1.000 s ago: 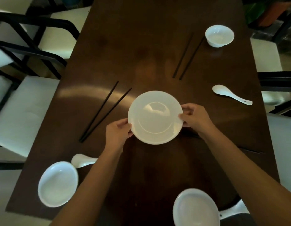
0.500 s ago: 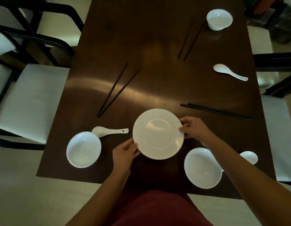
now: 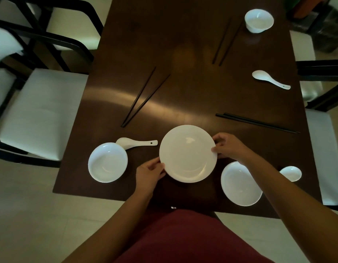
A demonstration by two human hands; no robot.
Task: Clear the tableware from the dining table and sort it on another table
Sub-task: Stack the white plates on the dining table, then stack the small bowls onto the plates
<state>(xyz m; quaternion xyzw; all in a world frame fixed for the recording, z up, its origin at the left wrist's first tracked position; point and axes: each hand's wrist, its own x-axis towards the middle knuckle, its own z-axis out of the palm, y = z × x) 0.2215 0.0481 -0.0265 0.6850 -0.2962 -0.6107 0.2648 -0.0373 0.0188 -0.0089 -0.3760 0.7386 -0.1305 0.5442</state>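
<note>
The round white ceramic plate [image 3: 188,153] sits between my two hands over the near end of the dark brown wooden dining table [image 3: 183,54]; whether it rests on the wood or hangs just above it I cannot tell. My left hand [image 3: 149,174] pinches its lower left rim, fingers curled onto the edge, and my right hand [image 3: 227,147] pinches the upper right rim the same way, so the plate is clamped from opposite sides. Just left of my left hand stands a white ceramic bowl [image 3: 107,162], with a white ceramic soup spoon [image 3: 135,143] touching its far rim. Under my right forearm lies a second white bowl [image 3: 240,184], partly covered by the arm, and beyond the arm a second white spoon [image 3: 291,173] shows only its scoop. Past the plate lie three pairs of black chopsticks: one on the left [image 3: 145,97], one on the right [image 3: 257,122], one far off [image 3: 226,42]. At the far right stand a small white bowl [image 3: 259,20] and a third white spoon [image 3: 269,79]. Black-framed chairs with pale cushions [image 3: 39,111] flank the table, cut off by the edges.
</note>
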